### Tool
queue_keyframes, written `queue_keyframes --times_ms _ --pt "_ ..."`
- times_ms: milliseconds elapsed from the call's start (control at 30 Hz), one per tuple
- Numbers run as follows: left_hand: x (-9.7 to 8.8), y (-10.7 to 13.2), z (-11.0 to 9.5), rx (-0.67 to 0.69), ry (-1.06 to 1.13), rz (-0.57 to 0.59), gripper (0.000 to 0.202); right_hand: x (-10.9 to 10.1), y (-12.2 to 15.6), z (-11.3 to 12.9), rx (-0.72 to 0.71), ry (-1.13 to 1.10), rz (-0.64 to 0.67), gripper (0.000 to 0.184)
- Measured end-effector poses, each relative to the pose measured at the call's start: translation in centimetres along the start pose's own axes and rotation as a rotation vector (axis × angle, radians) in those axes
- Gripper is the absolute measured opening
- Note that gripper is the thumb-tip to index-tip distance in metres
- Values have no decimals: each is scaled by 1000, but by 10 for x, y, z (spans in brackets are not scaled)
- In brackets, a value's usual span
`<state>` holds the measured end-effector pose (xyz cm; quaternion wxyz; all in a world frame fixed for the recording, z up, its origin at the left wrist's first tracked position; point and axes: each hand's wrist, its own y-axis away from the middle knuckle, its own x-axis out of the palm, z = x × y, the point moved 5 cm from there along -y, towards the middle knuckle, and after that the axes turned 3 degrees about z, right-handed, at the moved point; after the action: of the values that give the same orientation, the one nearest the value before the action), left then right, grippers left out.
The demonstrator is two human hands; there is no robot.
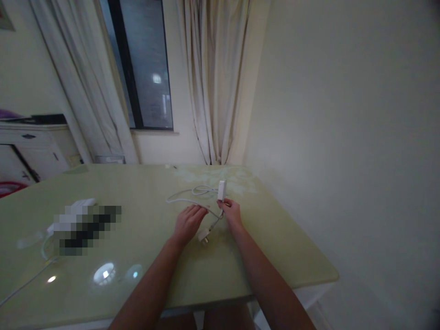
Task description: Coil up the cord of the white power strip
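Observation:
My right hand [231,212] pinches a small white block-shaped charger [222,190] and holds it upright above the pale green table [282,247]. A white cable [187,198] loops from it across the table behind my hands. My left hand [188,223] rests on the table with its fingers stretched toward the cable, touching or nearly touching it. A white plug [204,235] at the cable's other end lies on the table between my two wrists.
A blurred-out dark and white object [84,227] lies on the table's left part, with another white cable [24,282] near the front left edge. Curtains [215,78] and a dark window [144,64] stand behind. A bare wall [343,137] runs along the right.

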<state>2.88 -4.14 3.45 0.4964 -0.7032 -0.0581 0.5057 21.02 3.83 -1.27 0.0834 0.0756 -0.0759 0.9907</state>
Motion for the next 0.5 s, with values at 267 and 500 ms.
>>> queue_keyframes --times_ms 267,500 --pt "32 6 -10 118 24 348 59 8 7 -9 125 -220 -74 34" --pt "28 1 -24 139 291 283 44 12 7 -22 162 -265 -81 37"
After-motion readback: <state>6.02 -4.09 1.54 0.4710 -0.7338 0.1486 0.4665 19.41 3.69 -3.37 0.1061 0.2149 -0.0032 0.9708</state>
